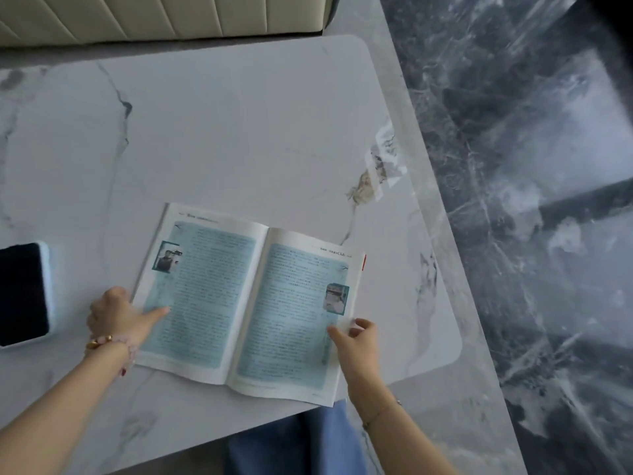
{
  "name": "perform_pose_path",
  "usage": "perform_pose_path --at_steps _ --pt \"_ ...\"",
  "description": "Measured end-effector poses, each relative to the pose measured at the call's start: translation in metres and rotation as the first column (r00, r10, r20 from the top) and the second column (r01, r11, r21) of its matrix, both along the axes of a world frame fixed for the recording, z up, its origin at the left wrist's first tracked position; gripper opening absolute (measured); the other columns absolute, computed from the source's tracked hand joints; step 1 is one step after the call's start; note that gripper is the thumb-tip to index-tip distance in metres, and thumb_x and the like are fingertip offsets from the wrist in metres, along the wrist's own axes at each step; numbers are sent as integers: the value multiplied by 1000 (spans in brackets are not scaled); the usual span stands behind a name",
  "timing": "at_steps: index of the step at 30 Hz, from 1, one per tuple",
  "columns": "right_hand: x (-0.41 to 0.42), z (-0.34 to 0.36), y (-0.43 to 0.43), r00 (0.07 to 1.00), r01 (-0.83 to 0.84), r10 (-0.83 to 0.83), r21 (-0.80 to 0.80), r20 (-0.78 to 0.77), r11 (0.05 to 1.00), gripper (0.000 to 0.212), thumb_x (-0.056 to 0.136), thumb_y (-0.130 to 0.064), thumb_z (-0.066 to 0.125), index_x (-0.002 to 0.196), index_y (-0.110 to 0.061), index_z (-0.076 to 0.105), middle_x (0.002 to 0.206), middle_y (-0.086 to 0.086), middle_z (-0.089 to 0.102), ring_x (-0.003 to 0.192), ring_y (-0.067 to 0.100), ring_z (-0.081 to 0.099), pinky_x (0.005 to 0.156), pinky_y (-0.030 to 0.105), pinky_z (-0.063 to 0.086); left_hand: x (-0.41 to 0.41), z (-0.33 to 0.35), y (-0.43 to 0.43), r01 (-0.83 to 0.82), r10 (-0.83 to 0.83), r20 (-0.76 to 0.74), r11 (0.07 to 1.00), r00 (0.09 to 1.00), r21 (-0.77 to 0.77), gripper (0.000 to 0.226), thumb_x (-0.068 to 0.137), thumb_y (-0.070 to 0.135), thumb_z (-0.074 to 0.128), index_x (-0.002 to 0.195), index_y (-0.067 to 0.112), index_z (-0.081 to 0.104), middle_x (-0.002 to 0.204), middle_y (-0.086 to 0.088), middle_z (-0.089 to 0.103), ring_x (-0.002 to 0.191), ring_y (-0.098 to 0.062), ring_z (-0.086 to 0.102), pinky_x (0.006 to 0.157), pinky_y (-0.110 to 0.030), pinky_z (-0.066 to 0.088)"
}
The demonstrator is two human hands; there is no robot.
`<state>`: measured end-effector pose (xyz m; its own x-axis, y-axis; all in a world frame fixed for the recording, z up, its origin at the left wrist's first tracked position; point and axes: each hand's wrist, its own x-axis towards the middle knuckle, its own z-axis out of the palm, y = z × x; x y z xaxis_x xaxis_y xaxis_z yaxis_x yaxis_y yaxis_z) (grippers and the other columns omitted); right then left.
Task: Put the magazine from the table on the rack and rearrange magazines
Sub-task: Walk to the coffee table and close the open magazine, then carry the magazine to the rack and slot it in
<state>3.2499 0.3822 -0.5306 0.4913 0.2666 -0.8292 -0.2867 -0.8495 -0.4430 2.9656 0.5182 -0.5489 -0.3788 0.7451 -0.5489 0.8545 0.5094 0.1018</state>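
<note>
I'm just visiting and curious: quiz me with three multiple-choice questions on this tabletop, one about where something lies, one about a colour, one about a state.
1. Where does the dark tablet lie relative to the magazine?
A. to its left
B. on top of it
C. to its right

2. What colour are the magazine's text panels?
A. yellow
B. light blue
C. red

3. What state is the magazine in?
A. closed
B. rolled up
C. lying open

Answers:
1 A, it lies at the table's left edge, beyond the left hand.
2 B, both pages show pale blue blocks.
3 C, two facing pages are spread flat, with the right hand pinching the right page's edge.
</note>
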Motion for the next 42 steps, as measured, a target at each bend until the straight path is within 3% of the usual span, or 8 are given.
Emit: perform_pose_path --at_steps 6,12,20,23,26,32,35,42 --pt "-7 -3 11 992 85 -83 12 -92 996 30 78 -10 67 103 -5 53 94 6 64 76 15 60 57 24 46 1 5 3 0 1 37 1000 999 -7 46 53 39 82 80 5 67 83 -24 68 82 -41 62 74 -42 51" --pt "-1 10 11 995 41 -38 34 -90 999 12 84 -11 61 94 -6 58 86 6 64 71 18 60 60 29 49 2 24 -4 -68 52 264 996 963 53 26 81 27 58 92 4 51 96 -20 63 87 -40 58 74 -43 44" --pt "4 67 6 990 -78 101 219 -96 973 27 93 -5 40 95 -25 58 81 -1 74 73 20 69 67 46 57 71 131 -59 181 -296 399 936 868 300 10 85 28 55 85 22 46 74 -8 66 64 -32 59 57 -37 44" --pt "-1 78 12 983 6 45 276 -178 961 31 94 -2 38 97 -23 61 75 0 73 65 17 69 61 41 60 114 138 -83 402 -423 553 900 718 168 23 84 43 50 104 33 53 94 9 67 82 -11 64 69 -28 54" --pt "1 83 10 968 87 -16 278 -249 957 36 93 2 37 102 -21 64 76 4 74 58 15 68 50 29 56 140 120 -94 525 -463 666 842 585 124 33 88 42 42 116 29 53 122 12 56 107 1 51 79 -3 38" --pt "28 103 -14 914 196 -74 275 -400 941 46 91 8 35 96 -26 65 66 2 73 50 11 63 46 24 54 126 118 -53 326 -370 485 929 793 175 56 78 41 60 126 21 40 129 0 47 119 -17 46 98 -36 42" --pt "44 135 -26 902 253 -115 294 -417 922 45 91 6 37 101 -26 66 69 4 73 48 12 61 43 24 51 135 159 -41 105 42 770 984 637 -141 40 74 37 64 103 11 57 89 -1 72 87 -26 68 76 -40 55" --pt "86 270 -51 936 337 -250 431 -247 837 38 93 -44 41 100 -20 70 88 7 73 77 24 66 62 33 48 196 282 -61 159 -114 852 987 512 36 29 71 39 58 87 15 59 84 -11 72 77 -27 69 74 -46 56"
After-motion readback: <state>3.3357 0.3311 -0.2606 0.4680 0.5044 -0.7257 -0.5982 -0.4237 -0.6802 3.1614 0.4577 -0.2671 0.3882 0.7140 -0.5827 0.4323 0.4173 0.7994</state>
